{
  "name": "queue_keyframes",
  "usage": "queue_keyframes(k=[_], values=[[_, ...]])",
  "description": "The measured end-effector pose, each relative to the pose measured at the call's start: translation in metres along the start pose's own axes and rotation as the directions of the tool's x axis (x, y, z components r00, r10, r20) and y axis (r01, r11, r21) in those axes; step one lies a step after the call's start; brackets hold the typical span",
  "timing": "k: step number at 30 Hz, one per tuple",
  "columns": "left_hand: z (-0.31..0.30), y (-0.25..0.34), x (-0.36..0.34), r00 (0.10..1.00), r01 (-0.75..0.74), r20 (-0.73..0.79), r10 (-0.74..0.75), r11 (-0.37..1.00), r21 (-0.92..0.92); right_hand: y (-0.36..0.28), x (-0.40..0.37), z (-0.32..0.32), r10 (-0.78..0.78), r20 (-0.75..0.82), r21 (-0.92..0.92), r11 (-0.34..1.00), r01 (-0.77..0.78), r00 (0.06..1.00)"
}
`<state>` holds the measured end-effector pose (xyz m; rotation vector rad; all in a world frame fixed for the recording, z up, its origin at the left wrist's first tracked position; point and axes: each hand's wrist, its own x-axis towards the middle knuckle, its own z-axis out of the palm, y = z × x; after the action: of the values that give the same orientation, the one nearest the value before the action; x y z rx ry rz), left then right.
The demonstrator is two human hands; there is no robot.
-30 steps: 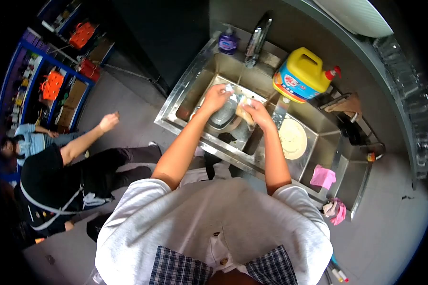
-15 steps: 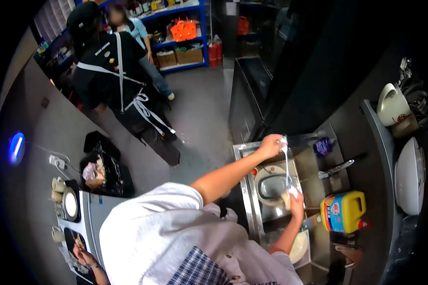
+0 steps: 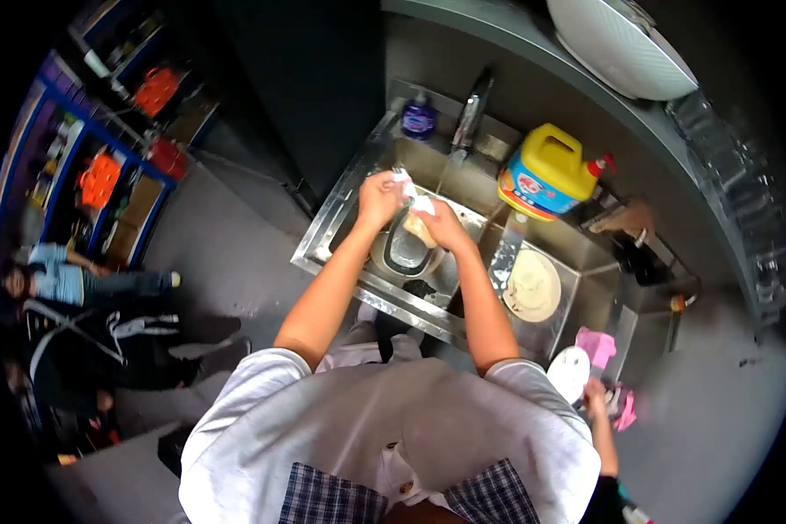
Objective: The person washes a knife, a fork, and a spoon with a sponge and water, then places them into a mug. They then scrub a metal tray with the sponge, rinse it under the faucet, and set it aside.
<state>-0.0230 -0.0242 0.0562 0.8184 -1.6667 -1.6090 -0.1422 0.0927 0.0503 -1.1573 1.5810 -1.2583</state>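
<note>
My left hand (image 3: 378,199) is closed over the left sink basin around a slim metal utensil (image 3: 399,171), its end showing above the fingers. White foam covers part of the utensil between my hands. My right hand (image 3: 445,227) is closed on a pale yellow sponge (image 3: 418,230), pressed close to my left hand. Below them a dark-rimmed, see-through dish (image 3: 399,262) sits over a round plate in the basin (image 3: 452,301). A cream plate (image 3: 534,286) lies in the right basin.
Behind the basins stand a purple soap bottle (image 3: 418,120), a faucet (image 3: 472,113) and a yellow detergent jug (image 3: 541,175). A large white bowl (image 3: 622,48) rests on the shelf above. At lower right, another person's hand (image 3: 596,395) is beside a white plate (image 3: 568,375) and pink cloth (image 3: 596,346).
My view has swung to the right, facing the sink squarely. My hands have come closer together; the utensil's long stretch between them no longer shows.
</note>
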Motion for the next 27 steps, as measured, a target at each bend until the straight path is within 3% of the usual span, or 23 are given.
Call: queue_keyframes(k=[3,5,8,14,15,16,17,18,20,21,23,24,27], values=[[-0.003,-0.008,0.027,0.999,0.006,0.035,-0.002,0.993,-0.115,0.019,-0.018,-0.017,0.014,-0.065,-0.153,0.988,-0.023,0.998],[0.002,-0.009,0.027,0.989,0.123,0.097,-0.114,0.988,-0.089,0.02,-0.033,-0.031,0.044,-0.08,-0.149,0.987,-0.055,0.996],[0.007,-0.04,0.035,0.986,0.1,0.151,-0.074,0.979,-0.177,0.014,-0.05,-0.042,0.119,-0.06,-0.086,0.989,-0.124,0.991],[-0.023,-0.072,0.063,0.979,0.206,0.069,-0.194,0.911,-0.357,0.028,-0.064,-0.052,0.315,-0.242,-0.114,0.93,-0.349,0.918],[-0.031,-0.075,0.07,0.975,0.22,0.078,-0.206,0.902,-0.37,0.038,-0.061,-0.05,0.234,-0.335,-0.069,0.96,-0.272,0.913],[-0.035,-0.07,0.071,0.975,0.222,0.094,-0.204,0.933,-0.282,0.038,-0.051,-0.046,0.229,-0.373,-0.023,0.967,-0.255,0.899],[-0.036,-0.066,0.069,0.968,0.235,0.159,-0.192,0.916,-0.324,0.031,-0.036,-0.037,0.229,-0.408,0.028,0.971,-0.239,0.884],[-0.032,-0.062,0.065,0.969,0.215,0.18,-0.169,0.936,-0.278,0.025,-0.019,-0.024,0.118,-0.443,0.042,0.993,-0.111,0.889],[-0.023,-0.074,0.064,0.958,0.13,0.281,-0.063,0.966,-0.225,0.025,0.016,-0.007,0.09,-0.42,0.007,0.995,-0.096,0.903],[-0.014,-0.077,0.062,0.945,0.184,0.313,-0.098,0.948,-0.261,0.023,0.032,0.005,0.073,-0.433,0.002,0.997,-0.081,0.898],[0.003,-0.084,0.06,0.973,-0.008,0.218,0.08,0.95,-0.313,0.026,0.053,0.023,0.033,-0.434,-0.022,0.999,-0.047,0.9],[0.002,-0.085,0.063,0.973,-0.013,0.221,0.073,0.965,-0.262,0.034,0.057,0.026,0.032,-0.475,-0.11,0.989,-0.095,0.879],[0.0,-0.088,0.07,0.946,0.238,0.287,-0.152,0.927,-0.291,0.042,0.046,0.03,0.054,-0.446,-0.113,0.987,-0.115,0.893]])
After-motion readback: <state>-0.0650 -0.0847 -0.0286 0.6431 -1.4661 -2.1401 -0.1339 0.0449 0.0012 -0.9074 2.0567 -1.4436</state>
